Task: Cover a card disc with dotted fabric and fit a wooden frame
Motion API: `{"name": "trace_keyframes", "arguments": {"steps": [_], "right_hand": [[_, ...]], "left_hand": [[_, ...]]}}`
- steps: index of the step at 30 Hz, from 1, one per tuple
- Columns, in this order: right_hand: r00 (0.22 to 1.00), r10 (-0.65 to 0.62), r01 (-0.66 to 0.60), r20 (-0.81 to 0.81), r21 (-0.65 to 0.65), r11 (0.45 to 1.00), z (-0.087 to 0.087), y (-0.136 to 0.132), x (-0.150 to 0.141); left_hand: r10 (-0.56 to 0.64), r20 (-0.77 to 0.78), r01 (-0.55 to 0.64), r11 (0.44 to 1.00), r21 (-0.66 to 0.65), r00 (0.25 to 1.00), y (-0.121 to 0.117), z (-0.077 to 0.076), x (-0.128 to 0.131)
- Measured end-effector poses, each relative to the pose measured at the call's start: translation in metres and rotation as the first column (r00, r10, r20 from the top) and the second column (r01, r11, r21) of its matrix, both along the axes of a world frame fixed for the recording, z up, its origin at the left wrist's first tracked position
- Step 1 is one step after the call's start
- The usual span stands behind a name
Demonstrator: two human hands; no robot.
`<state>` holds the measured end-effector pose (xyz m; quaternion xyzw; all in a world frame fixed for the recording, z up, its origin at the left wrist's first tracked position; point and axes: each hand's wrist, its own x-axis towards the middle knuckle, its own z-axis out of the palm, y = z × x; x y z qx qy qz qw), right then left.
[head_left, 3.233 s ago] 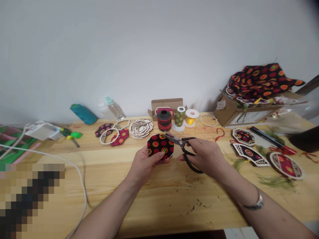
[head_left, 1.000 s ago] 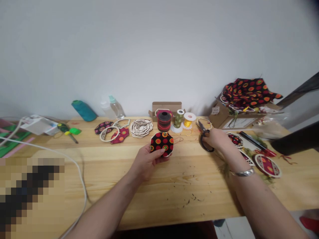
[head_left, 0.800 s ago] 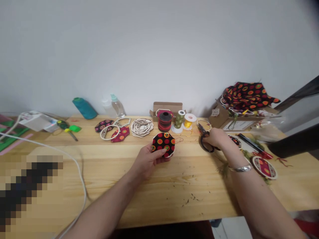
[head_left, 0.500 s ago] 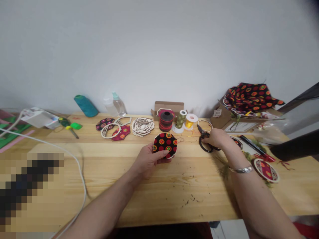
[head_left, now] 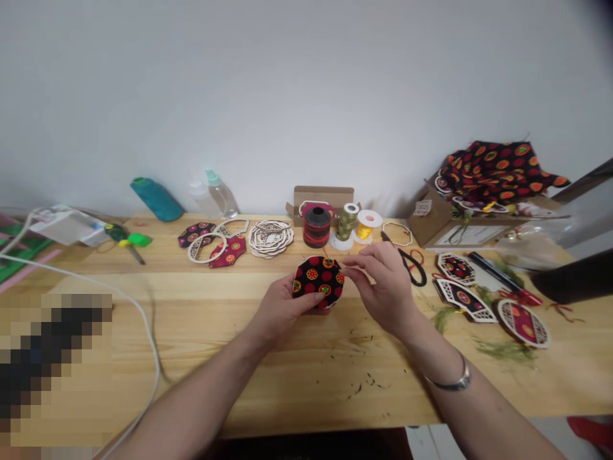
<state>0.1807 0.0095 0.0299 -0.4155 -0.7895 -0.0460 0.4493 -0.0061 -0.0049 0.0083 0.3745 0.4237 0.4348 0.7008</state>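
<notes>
A flat octagonal piece (head_left: 311,281) covered in black fabric with red, orange and green dots is held in my left hand (head_left: 282,303), the thumb pressed on its front. At its upper right edge my right hand (head_left: 383,284) closes in a pinch. Whatever lies between those fingertips is too small to make out. Behind the right hand lie black-handled scissors (head_left: 417,275), partly hidden by it. A spool of dark red cord (head_left: 317,230) stands just beyond the piece.
Green (head_left: 347,223) and yellow (head_left: 368,227) thread spools stand at the back, near a small cardboard box (head_left: 323,193). Stacked wooden frames (head_left: 271,239) lie left of them. Finished ornaments (head_left: 522,324) and a box with patterned fabric (head_left: 502,169) are at right. A white cable (head_left: 152,332) crosses the left.
My right hand has left the scissors and come left to the edge of the fabric piece, fingers pinched. My left hand still holds the piece. The view has shifted slightly.
</notes>
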Motion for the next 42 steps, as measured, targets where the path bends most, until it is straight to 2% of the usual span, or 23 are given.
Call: {"name": "trace_keyframes", "arguments": {"steps": [8, 16, 18, 19, 20, 21, 22, 23, 25, 26, 27, 28, 31, 33, 34, 35, 36, 37, 38, 40, 42], "right_hand": [[0.998, 0.005, -0.002, 0.065, -0.056, 0.998, -0.006, -0.001, 0.001], [0.993, -0.023, 0.024, 0.115, -0.012, 1.000, -0.006, -0.001, -0.001], [0.992, 0.066, -0.061, 0.103, -0.044, 0.997, -0.001, -0.005, -0.001], [0.983, 0.160, -0.151, 0.094, -0.095, 0.984, 0.002, -0.008, -0.002], [0.957, 0.279, -0.264, 0.075, -0.169, 0.950, 0.006, -0.012, -0.002], [0.909, 0.414, -0.389, 0.046, -0.263, 0.883, 0.009, -0.016, -0.002], [0.839, 0.544, -0.505, 0.008, -0.364, 0.783, 0.013, -0.020, -0.002], [0.755, 0.654, -0.594, -0.037, -0.462, 0.659, 0.016, -0.023, -0.001], [0.616, 0.779, -0.668, -0.120, -0.603, 0.435, 0.021, -0.028, 0.001], [0.583, 0.799, -0.665, -0.146, -0.651, 0.366, 0.023, -0.029, 0.002], [0.583, 0.794, -0.651, -0.172, -0.684, 0.330, 0.024, -0.028, 0.005], [0.613, 0.763, -0.630, -0.205, -0.710, 0.316, 0.024, -0.027, 0.007], [0.781, 0.537, -0.540, -0.318, -0.777, 0.325, 0.021, -0.017, 0.016], [0.883, 0.270, -0.465, -0.383, -0.791, 0.399, 0.017, -0.008, 0.019], [0.900, 0.123, -0.426, -0.418, -0.783, 0.454, 0.014, -0.003, 0.019], [0.886, -0.007, -0.397, -0.463, -0.768, 0.503, 0.011, 0.001, 0.019], [0.854, -0.100, -0.392, -0.510, -0.758, 0.521, 0.008, 0.005, 0.018], [0.820, -0.162, -0.407, -0.549, -0.758, 0.509, 0.005, 0.008, 0.017], [0.794, -0.193, -0.440, -0.577, -0.764, 0.472, 0.002, 0.010, 0.016], [0.764, -0.212, -0.510, -0.609, -0.772, 0.380, -0.001, 0.011, 0.014], [0.755, -0.204, -0.545, -0.624, -0.769, 0.336, -0.003, 0.011, 0.012]], "left_hand": [[-0.003, -0.084, 0.010, 0.997, 0.083, 0.996, -0.001, 0.003, 0.005], [-0.009, -0.113, 0.019, 0.995, 0.093, 0.994, -0.002, 0.002, 0.005], [0.007, -0.095, 0.000, 0.997, 0.075, 0.995, 0.000, 0.000, 0.004], [0.018, -0.085, -0.013, 0.998, 0.064, 0.996, 0.000, 0.000, 0.002], [0.030, -0.072, -0.026, 0.998, 0.051, 0.997, 0.001, -0.001, 0.001], [0.040, -0.057, -0.038, 0.999, 0.038, 0.998, 0.002, -0.001, 0.000], [0.044, -0.039, -0.043, 0.999, 0.024, 0.998, 0.003, -0.002, -0.001], [0.045, -0.021, -0.045, 0.999, 0.008, 0.999, 0.003, -0.002, -0.002], [0.049, 0.013, -0.049, 0.999, -0.018, 0.999, 0.004, -0.001, -0.003], [0.050, 0.025, -0.049, 0.998, -0.028, 0.998, 0.005, -0.001, -0.003], [0.051, 0.035, -0.050, 0.998, -0.035, 0.998, 0.005, 0.000, -0.003], [0.052, 0.043, -0.050, 0.998, -0.042, 0.998, 0.005, 0.000, -0.003], [0.049, 0.060, -0.046, 0.998, -0.047, 0.997, 0.005, -0.001, -0.002], [0.035, 0.065, -0.032, 0.999, -0.038, 0.997, 0.005, -0.002, -0.002], [0.023, 0.065, -0.021, 0.999, -0.035, 0.998, 0.005, -0.002, -0.002], [0.012, 0.066, -0.010, 0.999, -0.031, 0.998, 0.005, -0.003, -0.002], [0.000, 0.066, 0.001, 1.000, -0.029, 0.998, 0.004, -0.003, -0.002], [-0.010, 0.065, 0.012, 1.000, -0.029, 0.998, 0.004, -0.004, -0.002], [-0.020, 0.063, 0.022, 0.999, -0.028, 0.998, 0.004, -0.004, -0.003], [-0.042, 0.055, 0.044, 0.999, -0.027, 0.998, 0.003, -0.004, -0.003], [-0.062, 0.042, 0.063, 0.998, -0.028, 0.997, 0.003, -0.004, -0.003]]}}
